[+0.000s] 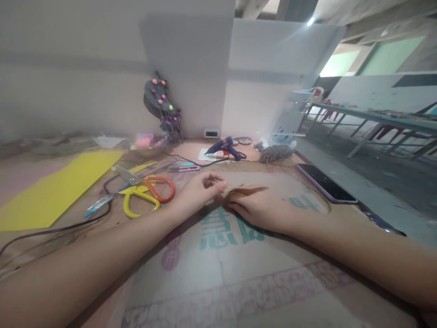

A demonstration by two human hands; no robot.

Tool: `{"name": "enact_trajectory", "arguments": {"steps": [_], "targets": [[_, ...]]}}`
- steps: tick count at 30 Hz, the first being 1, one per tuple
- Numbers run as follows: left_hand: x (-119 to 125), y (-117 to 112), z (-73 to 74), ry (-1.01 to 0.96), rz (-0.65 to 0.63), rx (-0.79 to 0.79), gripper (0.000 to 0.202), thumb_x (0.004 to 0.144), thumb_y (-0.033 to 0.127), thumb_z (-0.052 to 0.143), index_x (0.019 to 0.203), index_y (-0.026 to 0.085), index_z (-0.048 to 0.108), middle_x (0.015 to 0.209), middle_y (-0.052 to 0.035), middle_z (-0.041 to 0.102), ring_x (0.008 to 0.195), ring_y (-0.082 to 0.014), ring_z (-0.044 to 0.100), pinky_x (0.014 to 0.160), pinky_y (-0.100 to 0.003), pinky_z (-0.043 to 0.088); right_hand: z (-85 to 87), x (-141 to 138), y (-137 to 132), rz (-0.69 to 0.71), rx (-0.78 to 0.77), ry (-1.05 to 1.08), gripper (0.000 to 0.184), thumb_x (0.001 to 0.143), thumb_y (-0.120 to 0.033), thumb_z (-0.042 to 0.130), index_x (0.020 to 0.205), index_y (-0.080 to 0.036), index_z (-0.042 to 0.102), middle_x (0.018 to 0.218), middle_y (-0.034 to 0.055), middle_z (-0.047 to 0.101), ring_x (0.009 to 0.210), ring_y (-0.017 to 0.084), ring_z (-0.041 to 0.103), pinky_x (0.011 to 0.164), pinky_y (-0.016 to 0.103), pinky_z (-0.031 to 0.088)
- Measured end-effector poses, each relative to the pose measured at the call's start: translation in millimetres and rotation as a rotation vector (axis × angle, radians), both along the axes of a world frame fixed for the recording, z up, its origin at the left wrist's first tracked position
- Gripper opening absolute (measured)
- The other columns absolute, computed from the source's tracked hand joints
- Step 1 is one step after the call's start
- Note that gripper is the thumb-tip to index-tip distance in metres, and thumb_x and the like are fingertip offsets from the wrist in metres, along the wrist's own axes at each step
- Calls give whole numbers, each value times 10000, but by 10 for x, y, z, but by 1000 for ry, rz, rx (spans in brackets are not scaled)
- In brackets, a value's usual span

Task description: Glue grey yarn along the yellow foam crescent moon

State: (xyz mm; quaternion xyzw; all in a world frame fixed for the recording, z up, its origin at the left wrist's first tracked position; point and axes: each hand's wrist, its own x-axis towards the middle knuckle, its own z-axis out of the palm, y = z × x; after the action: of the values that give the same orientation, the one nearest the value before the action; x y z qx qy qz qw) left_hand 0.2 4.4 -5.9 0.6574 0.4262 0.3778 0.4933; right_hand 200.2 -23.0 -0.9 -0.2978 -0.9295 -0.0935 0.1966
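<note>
My left hand [201,189] and my right hand [257,207] meet at the middle of the table over a printed cardboard sheet [239,269]. Between them lies a small tan strip [239,189], paper or cardboard. The left hand's fingers curl in a pinch at the strip's left end. The right hand's fingers are pressed together on its right end, palm down on the sheet. Both forearms reach in from the bottom corners.
Left of my hands lie scissors [146,189] with orange and yellow handles, a pen [100,202], a yellow sheet [54,189] and a black cable [51,230]. Behind are a blue glue gun [225,148], a twine bundle [273,152] and a beaded ornament [164,107]. A phone [326,182] lies at right.
</note>
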Motion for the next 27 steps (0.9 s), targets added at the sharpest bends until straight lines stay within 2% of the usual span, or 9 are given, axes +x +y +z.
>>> {"name": "enact_trajectory", "arguments": {"steps": [4,9,12,16,19,23,25,27], "targets": [[13,3,-36,57,-72,108,338,813,422,648,1029,163,629,827,-30,678,716,-150,640,646,-262,494,-24,-5,10,24,76,-39,238,973,-221,457,947,-128,675,886,109,700,746,205,634,688,333,493],[15,-50,-43,143,-175,206,414,803,439,666,1133,193,620,887,-29,700,797,-183,650,711,-294,502,-64,6,34,59,41,-4,216,976,-227,461,1015,-127,649,949,122,679,786,201,631,663,322,498],[2,-61,-46,178,-137,246,378,855,454,600,1131,196,609,894,-31,700,813,-190,653,728,-305,504,-51,10,29,69,46,-18,209,970,-254,480,1010,-129,644,998,125,677,838,214,636,713,339,515],[-6,-40,-55,184,-57,247,194,900,352,524,942,182,606,851,-27,686,774,-168,638,699,-281,486,-19,8,12,68,48,-48,216,965,-271,493,988,-124,650,997,124,685,861,225,647,740,347,527],[3,-37,-55,164,-53,233,217,903,380,526,899,174,593,816,-23,665,738,-154,618,682,-272,475,-13,1,12,49,40,-53,220,964,-283,499,975,-129,657,981,109,693,815,220,648,736,358,530],[4,-55,-57,143,-69,257,311,896,435,552,1054,173,609,839,-27,664,756,-158,618,693,-276,481,-20,-3,26,70,31,-45,216,963,-270,499,990,-125,656,975,115,689,848,221,638,745,351,521],[-4,-57,-59,123,-105,249,363,902,423,546,1166,181,602,848,-30,676,777,-167,631,713,-284,494,-22,2,29,86,49,-43,210,961,-259,498,982,-121,655,970,120,682,850,220,630,731,343,513],[-11,-49,-59,104,-151,229,379,914,422,524,1196,187,618,885,-41,698,818,-178,647,750,-295,505,-23,9,28,80,74,-47,213,963,-259,494,980,-119,654,962,121,680,821,211,624,710,335,503]]}}
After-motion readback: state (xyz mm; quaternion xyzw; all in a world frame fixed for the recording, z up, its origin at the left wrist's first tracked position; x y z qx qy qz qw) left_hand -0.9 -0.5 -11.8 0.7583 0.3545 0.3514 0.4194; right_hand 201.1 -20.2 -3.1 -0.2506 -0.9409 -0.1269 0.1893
